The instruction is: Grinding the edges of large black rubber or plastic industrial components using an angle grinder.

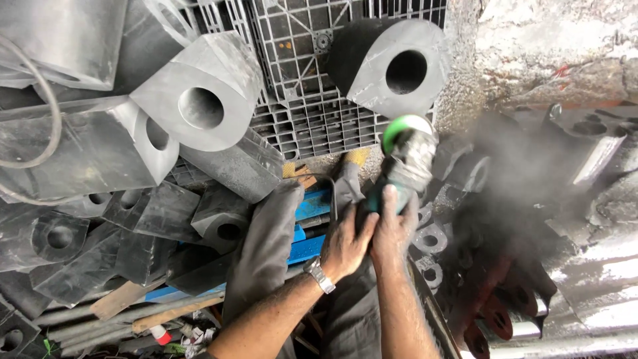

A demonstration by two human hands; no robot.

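Currently both hands, left hand [342,242] and right hand [393,226], clamp the grinder [405,159]; thick dust [512,193] could blind the cut, and bare skin risks injury.

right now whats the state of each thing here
left hand: wrapped round the grinder body
right hand: gripping the grinder too
angle grinder: held up, dust cloud beside it
block with hole: resting on the plastic pallet
grey blocks: piled loosely
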